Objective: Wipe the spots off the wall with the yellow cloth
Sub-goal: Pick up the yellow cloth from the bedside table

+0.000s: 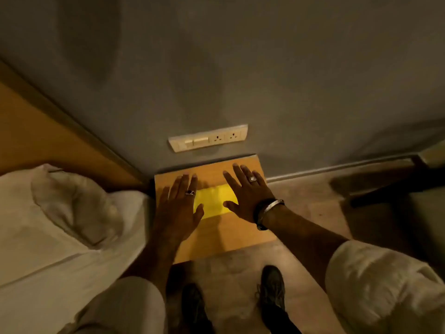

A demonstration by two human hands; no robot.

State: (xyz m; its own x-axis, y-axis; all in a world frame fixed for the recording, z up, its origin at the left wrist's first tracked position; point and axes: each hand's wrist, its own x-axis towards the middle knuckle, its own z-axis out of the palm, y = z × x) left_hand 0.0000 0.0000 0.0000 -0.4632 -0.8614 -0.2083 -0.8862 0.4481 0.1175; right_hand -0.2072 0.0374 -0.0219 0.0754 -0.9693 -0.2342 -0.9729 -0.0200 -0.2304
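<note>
A folded yellow cloth [213, 200] lies flat on a small wooden bedside table [240, 235] that stands against the grey wall [216, 68]. My left hand [179, 203] hovers over the cloth's left edge with fingers spread, holding nothing. Over the cloth's right edge, my right hand [246, 191] is spread out too, with a ring and wrist bands on it. Whether either palm touches the table I cannot tell. Faint darker patches show on the wall above; distinct spots are hard to make out in the dim light.
A white switch and socket plate [208, 138] is set in the wall just above the table. A bed with a pillow [72, 201] fills the left side, with a wooden headboard [48, 131] behind. Dark furniture [385, 179] stands at right. My shoes [271, 292] are on the floor below.
</note>
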